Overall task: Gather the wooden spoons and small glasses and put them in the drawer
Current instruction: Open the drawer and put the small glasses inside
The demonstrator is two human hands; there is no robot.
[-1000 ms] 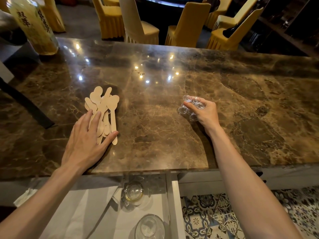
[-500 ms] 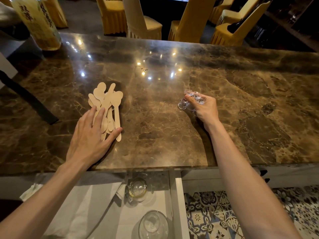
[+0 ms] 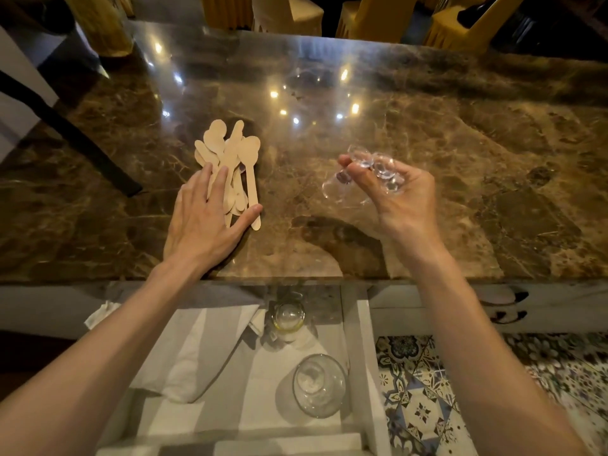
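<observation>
At centre right of the frame, the right hand [image 3: 399,195] is clutching a cluster of small glasses [image 3: 371,167], lifted just above the bench [image 3: 460,159]. Left of centre, the left hand [image 3: 205,215] is lying flat, fingers spread over the piled wooden spoons [image 3: 235,153]. The drawer [image 3: 358,357] is standing open at the bottom; neither batch appears to be inside yet, so both deposits are remaining.
</observation>
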